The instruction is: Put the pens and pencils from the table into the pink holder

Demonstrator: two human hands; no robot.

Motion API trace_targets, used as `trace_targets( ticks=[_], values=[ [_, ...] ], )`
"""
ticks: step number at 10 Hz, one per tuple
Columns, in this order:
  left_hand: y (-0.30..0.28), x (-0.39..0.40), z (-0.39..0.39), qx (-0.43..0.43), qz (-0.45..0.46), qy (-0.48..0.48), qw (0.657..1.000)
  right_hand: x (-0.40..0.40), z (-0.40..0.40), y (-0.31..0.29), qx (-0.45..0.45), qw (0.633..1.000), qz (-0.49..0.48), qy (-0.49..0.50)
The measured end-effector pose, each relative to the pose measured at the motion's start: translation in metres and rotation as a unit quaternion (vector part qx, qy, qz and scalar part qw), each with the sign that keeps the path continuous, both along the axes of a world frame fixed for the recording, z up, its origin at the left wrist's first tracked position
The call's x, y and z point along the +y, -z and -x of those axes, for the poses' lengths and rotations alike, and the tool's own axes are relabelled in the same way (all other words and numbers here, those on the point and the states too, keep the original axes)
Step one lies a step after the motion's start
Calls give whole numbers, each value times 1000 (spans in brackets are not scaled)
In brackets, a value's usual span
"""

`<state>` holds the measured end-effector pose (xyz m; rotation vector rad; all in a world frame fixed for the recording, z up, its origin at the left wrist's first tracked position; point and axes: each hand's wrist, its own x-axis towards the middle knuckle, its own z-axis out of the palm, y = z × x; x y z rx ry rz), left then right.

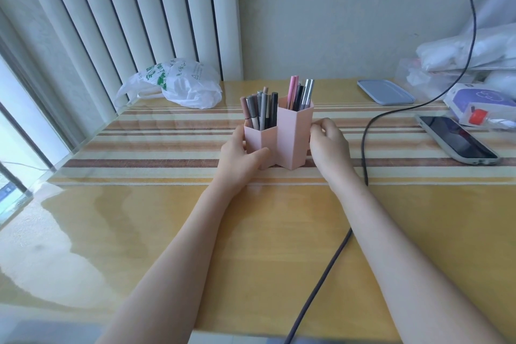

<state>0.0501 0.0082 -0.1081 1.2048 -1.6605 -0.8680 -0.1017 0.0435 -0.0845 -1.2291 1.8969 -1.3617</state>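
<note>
Head view, and the pink holder (290, 134) stands upright mid-table on the striped cloth (167, 145): pale pink plastic, faceted tubes joined together, a short one at left, a taller one at right. Both are packed with pens and pencils (261, 110), grey, brown and pink, standing on end. The left hand (240, 156) grasps the short tube, thumb across its front. The right hand (329, 145) curls its fingers against the tall tube's side.

At frame centre, a pale pink holder (293, 134) stands on a yellow table (167, 232) with brown and cream stripes. Upper left, a white bag (178, 86) carries green print.
</note>
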Motion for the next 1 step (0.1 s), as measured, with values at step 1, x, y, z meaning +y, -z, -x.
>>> trace_targets(
  ticks=[1],
  values=[
    [0, 2, -2, 24, 6, 4, 1000, 5, -2, -4, -38, 998, 30, 28]
  ],
)
